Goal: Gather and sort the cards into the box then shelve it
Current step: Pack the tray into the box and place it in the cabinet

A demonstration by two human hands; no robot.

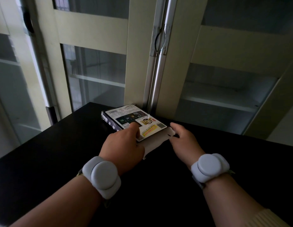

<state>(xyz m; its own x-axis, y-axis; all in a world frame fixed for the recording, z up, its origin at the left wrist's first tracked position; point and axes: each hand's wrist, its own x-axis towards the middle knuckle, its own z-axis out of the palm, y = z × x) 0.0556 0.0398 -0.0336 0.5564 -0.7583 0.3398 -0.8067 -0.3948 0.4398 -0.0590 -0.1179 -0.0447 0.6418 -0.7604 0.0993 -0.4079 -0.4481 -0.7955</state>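
The dark worktop (pixel 60 153) carries the card box (pixel 132 120) at twelve o'clock, against the cabinet (pixel 159 71), likely staged for shelving. The left hand (pixel 124 145) presses it steady with extended fingers. At three o'clock, the right hand (pixel 183 140) pinches the pale flap (pixel 159 141), apparently closing it.

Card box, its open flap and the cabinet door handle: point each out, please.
card box (pixel 126 116): head view, on its printed top face.
open flap (pixel 153 145): head view, on the pale flap's middle.
cabinet door handle (pixel 160 40): head view, on the metal pull.
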